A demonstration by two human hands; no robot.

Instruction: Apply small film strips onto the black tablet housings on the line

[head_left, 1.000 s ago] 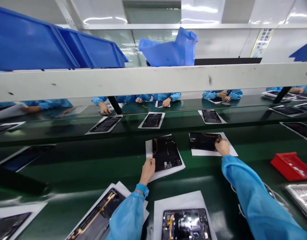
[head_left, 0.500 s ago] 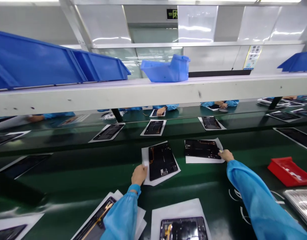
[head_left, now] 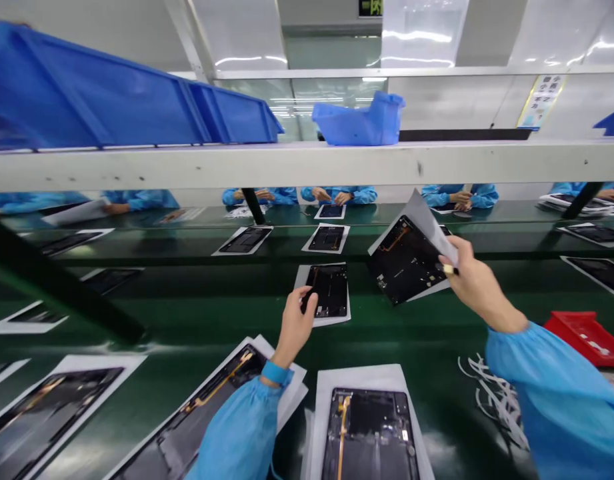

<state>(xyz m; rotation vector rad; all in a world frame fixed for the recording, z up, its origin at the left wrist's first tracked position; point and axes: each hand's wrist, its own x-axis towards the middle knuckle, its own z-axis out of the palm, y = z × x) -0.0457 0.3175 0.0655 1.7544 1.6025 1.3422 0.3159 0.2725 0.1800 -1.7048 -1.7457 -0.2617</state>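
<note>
My right hand point(head_left: 474, 283) is closed on a black tablet panel point(head_left: 404, 263) and the white sheet point(head_left: 427, 217) behind it, gripping their right edge. That panel is tilted up off the bench. A small pale-yellow piece shows at the fingertips. My left hand point(head_left: 294, 327) is at the left edge of another black tablet panel point(head_left: 331, 290), which lies on white paper on the green bench. Thumb and forefinger are apart; whether they touch the panel is unclear. Nearer to me is a panel with an orange strip point(head_left: 371, 433), lying on white sheets.
Panels on stacked paper point(head_left: 207, 407) lie under my left forearm. White strips point(head_left: 501, 400) and a red tray point(head_left: 584, 337) are at right. A white shelf point(head_left: 307, 167) with blue bins point(head_left: 137, 100) crosses above. A green post point(head_left: 61, 280) slants at left. Co-workers sit opposite.
My right hand has lifted its panel and sheet from the bench and tilted them. The left hand's panel now lies straighter and farther back, and its fingers have spread. The view has shifted.
</note>
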